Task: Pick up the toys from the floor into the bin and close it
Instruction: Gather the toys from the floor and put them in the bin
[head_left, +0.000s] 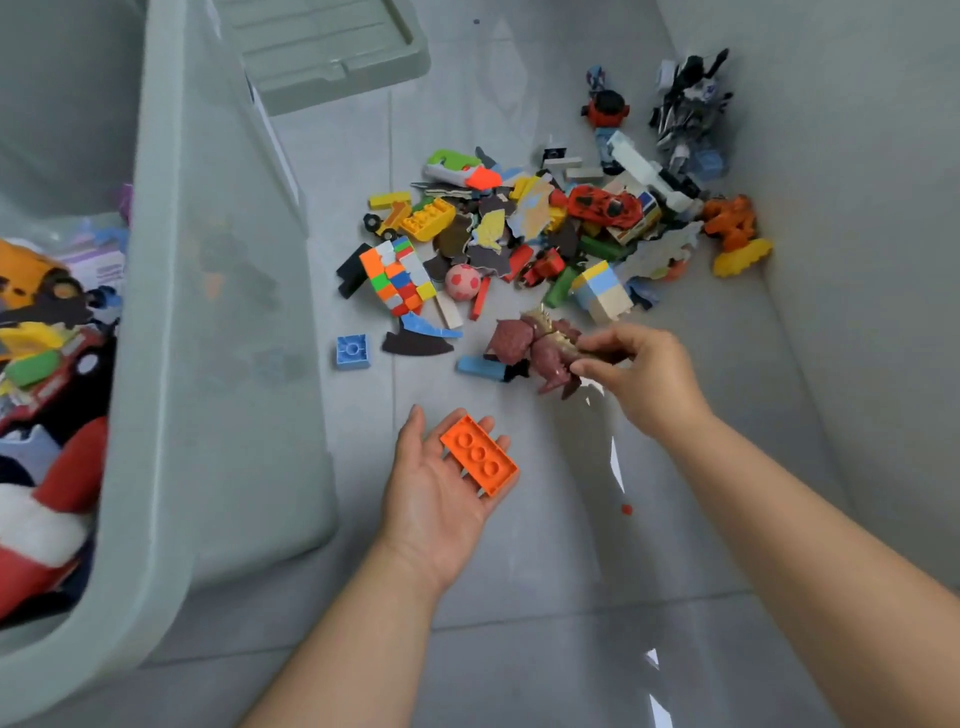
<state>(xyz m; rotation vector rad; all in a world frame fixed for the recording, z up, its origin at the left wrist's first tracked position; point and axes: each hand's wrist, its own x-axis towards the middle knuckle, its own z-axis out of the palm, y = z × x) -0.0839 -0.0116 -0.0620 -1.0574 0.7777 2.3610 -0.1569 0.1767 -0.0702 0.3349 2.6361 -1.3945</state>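
My left hand (441, 499) lies palm up, fingers straight, the orange brick (479, 454) resting across them. My right hand (649, 379) pinches the maroon dinosaur (535, 348) between its fingers. The toy pile (519, 234) spreads beyond them on grey floor tiles (571, 571), with the bin (156, 364) leftward.

All you get of the person is two arms and what's on the end of them, everything bare. The left forearm (353, 639) comes in at the bottom middle of the frame, bare from the edge right up to the wrist, smooth and fairly slim. The left grip (434, 501) shows its palm side, with creases across the palm and a faint fold line at the wrist. The right forearm (810, 545) fills the lower right, bare to the frame edge too, and looks thicker near the corner. The right grip (652, 382) shows its back side, with rounded knuckles and slender fingers. Nails are too blurry to make out.
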